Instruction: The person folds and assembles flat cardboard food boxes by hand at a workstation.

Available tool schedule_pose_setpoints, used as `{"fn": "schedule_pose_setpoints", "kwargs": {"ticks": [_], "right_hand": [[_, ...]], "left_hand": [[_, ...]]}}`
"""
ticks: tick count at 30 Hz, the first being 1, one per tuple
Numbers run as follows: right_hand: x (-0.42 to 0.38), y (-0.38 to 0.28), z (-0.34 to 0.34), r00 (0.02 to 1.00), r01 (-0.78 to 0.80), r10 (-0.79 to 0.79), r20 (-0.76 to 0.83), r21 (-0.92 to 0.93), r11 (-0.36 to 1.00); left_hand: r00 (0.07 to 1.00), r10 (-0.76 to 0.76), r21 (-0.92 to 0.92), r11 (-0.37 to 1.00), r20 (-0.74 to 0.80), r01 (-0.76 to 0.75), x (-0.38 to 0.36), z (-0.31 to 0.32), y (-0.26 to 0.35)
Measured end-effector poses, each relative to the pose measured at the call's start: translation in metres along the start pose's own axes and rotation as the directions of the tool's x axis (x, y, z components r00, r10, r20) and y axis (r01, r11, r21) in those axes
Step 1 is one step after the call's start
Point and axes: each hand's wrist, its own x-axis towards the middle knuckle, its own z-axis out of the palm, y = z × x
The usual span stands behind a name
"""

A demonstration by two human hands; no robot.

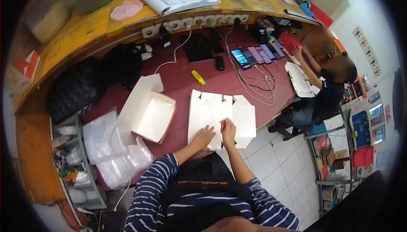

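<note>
A flat, unfolded white cardboard box lies on the dark red table in front of me, its right part reaching past the table edge. My left hand rests on its lower left part with the fingers spread. Over the cardboard's middle, near a fold, is my right hand, its fingers curled together; what they hold, if anything, is too small to make out. To the left stands a folded white box with its lid open.
Several phones with cables lie at the back right, near a yellow highlighter. Clear plastic bags lie at the left. Another person sits at the right, hands on a red object. A shelf with sockets runs behind.
</note>
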Motion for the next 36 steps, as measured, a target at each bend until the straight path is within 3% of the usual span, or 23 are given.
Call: {"fn": "schedule_pose_setpoints", "kwargs": {"ticks": [2,3,5,6,8,9,10,11,13,14,15,16,20,23,25,28,30,31,32,33,34,35,36], "right_hand": [[-0.017,0.007,-0.023,0.992,-0.074,0.085,0.088,-0.130,0.989],[-0.058,0.011,-0.026,0.958,-0.222,0.238,0.159,-0.115,0.968],[-0.063,0.005,-0.053,0.887,-0.248,0.312,0.342,-0.220,0.944],[-0.065,0.005,-0.060,0.893,-0.238,0.302,0.333,-0.221,0.946],[-0.075,0.007,-0.061,0.683,-0.337,0.465,0.563,-0.323,0.885],[-0.079,0.004,-0.058,0.688,-0.340,0.462,0.559,-0.315,0.886],[-0.082,0.001,-0.052,0.648,-0.408,0.503,0.572,-0.297,0.863],[-0.085,-0.004,-0.047,0.605,-0.475,0.541,0.584,-0.280,0.834],[-0.083,-0.019,-0.041,0.567,-0.515,0.546,0.617,-0.252,0.819],[-0.083,-0.028,-0.038,0.680,-0.593,0.425,0.597,0.107,0.798],[-0.081,-0.038,-0.035,0.790,-0.577,0.322,0.522,0.455,0.678],[-0.074,-0.051,-0.041,0.823,-0.545,0.281,0.494,0.546,0.636],[-0.054,-0.091,-0.076,0.885,-0.443,0.220,0.410,0.598,0.668],[-0.053,-0.116,-0.092,0.849,-0.528,0.293,0.440,0.684,0.503],[-0.053,-0.117,-0.099,0.866,-0.463,0.052,0.498,0.758,0.459],[-0.047,-0.133,-0.111,0.943,-0.325,0.108,0.314,0.804,0.498],[-0.048,-0.139,-0.110,0.947,-0.317,0.099,0.307,0.830,0.459],[-0.052,-0.144,-0.098,0.999,-0.039,0.044,0.010,0.680,0.732],[-0.055,-0.145,-0.085,0.961,0.201,-0.106,-0.256,0.383,0.902],[-0.059,-0.143,-0.072,0.894,0.347,-0.236,-0.381,0.254,0.903],[-0.060,-0.139,-0.057,0.848,0.430,-0.270,-0.457,0.294,0.854],[-0.061,-0.134,-0.045,0.794,0.512,-0.296,-0.531,0.323,0.796],[-0.065,-0.136,-0.039,0.882,0.403,-0.184,-0.434,0.495,0.770]], "left_hand": [[0.993,-0.020,-0.156,0.987,0.116,0.038,0.010,-0.003,-0.011],[0.979,-0.019,-0.141,0.989,0.205,0.049,-0.022,-0.010,-0.008],[0.980,0.047,-0.440,0.897,0.195,0.044,0.002,-0.014,-0.020],[0.926,-0.117,-0.544,0.780,0.358,0.308,0.016,-0.035,-0.019],[0.947,-0.169,-0.591,0.748,0.272,0.303,0.021,-0.039,-0.030],[0.956,-0.227,-0.641,0.709,0.185,0.292,0.023,-0.044,-0.031],[0.934,-0.352,-0.748,0.602,0.065,0.279,0.025,-0.051,-0.024],[0.946,-0.323,-0.866,0.482,-0.036,0.132,0.032,-0.052,-0.025],[0.894,-0.448,-0.996,-0.081,0.006,-0.034,0.038,-0.096,0.000],[0.899,-0.438,-0.997,-0.077,0.006,-0.031,0.040,-0.111,0.009],[0.876,-0.481,-0.967,-0.222,-0.005,-0.127,0.041,-0.125,0.017],[0.852,-0.524,-0.906,-0.357,-0.005,-0.225,0.041,-0.136,0.023],[0.882,-0.452,-0.898,-0.321,-0.136,-0.302,0.036,-0.167,0.022],[0.867,-0.458,-0.925,-0.207,-0.197,-0.320,0.038,-0.181,0.021],[0.871,-0.458,-0.925,-0.226,-0.176,-0.306,0.038,-0.183,0.021],[0.848,-0.504,-0.939,-0.181,-0.167,-0.293,0.035,-0.190,0.022],[0.742,-0.385,-0.816,0.441,-0.549,-0.375,0.033,-0.196,0.024],[0.742,-0.382,-0.814,0.442,-0.551,-0.377,0.032,-0.198,0.028],[0.761,-0.408,-0.832,0.465,-0.505,-0.303,0.029,-0.198,0.035],[0.775,-0.434,-0.844,0.486,-0.460,-0.229,0.029,-0.197,0.044],[0.704,-0.535,-0.882,0.334,-0.468,-0.333,0.034,-0.189,0.058],[0.712,-0.581,-0.912,0.154,-0.394,-0.379,0.036,-0.185,0.071],[0.724,-0.531,-0.895,0.200,-0.441,-0.399,0.036,-0.181,0.078]]}}
